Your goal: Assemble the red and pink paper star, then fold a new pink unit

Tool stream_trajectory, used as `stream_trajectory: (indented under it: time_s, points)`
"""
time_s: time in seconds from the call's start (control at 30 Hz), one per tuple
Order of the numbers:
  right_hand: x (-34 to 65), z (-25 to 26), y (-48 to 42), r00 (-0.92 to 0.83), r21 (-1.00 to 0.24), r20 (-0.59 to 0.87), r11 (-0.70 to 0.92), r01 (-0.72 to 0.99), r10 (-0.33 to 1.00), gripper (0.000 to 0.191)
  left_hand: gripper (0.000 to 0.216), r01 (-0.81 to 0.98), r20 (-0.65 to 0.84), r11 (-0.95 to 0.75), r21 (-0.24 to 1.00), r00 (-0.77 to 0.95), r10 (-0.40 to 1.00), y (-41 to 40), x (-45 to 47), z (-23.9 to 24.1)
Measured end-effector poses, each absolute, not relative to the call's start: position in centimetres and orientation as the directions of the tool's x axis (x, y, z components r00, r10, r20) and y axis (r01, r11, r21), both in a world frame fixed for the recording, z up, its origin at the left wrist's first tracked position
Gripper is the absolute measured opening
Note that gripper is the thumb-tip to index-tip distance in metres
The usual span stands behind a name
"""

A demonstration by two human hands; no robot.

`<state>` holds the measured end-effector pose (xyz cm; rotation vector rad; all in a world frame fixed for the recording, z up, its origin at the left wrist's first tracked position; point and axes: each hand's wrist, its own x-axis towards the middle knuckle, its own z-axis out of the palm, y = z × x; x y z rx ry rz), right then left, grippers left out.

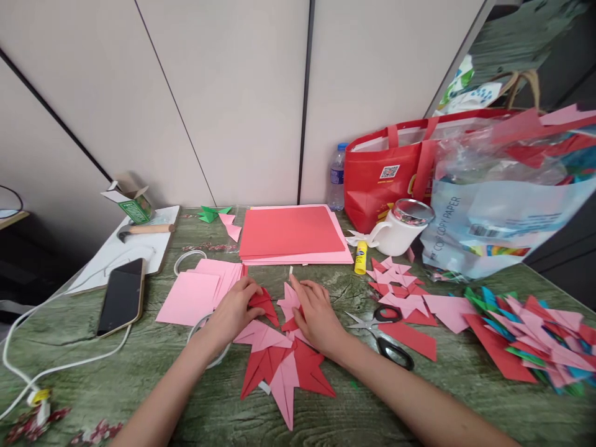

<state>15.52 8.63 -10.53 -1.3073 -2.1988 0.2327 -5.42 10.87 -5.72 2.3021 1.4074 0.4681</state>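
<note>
A star-shaped ring of folded red and pink paper (282, 371) lies flat before me, its points spread outward. At its far left side, my left hand (236, 308) has bent fingers closed over a red folded paper piece (264, 304). Opposite, my right hand (319, 315) holds a pink folded paper piece (289, 300) down between thumb and fingers, its index finger stretched forward. Part of that piece is hidden under the hand. Whether these two pieces are joined to the ring, I cannot tell. A small white strip (264, 387) shows beneath the ring's left edge.
Pink squares (189, 298) and red sheets (293, 231) lie beyond my hands. Scissors (379, 329), a glue stick (361, 257), a mug (398, 233) and a folded-paper pile (544, 338) stand right. Left are a phone (121, 297), white cable (84, 364) and hammer (146, 230).
</note>
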Motion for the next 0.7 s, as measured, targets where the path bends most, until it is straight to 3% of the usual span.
stream_trajectory:
  time_s: [0.37, 0.7]
  points:
    - [15.8, -10.6, 8.9, -0.339, -0.533, 0.411, 0.525, 0.664, 0.846, 0.073, 0.026, 0.768, 0.097, -0.439, 0.466, 0.45, 0.888, 11.5, -5.6, -6.6]
    - [15.7, -11.2, 9.3, -0.266, -0.562, 0.404, 0.467, 0.683, 0.875, 0.058, 0.023, 0.748, 0.125, -0.478, 0.461, 0.478, 0.869, 11.8, -5.8, -7.3]
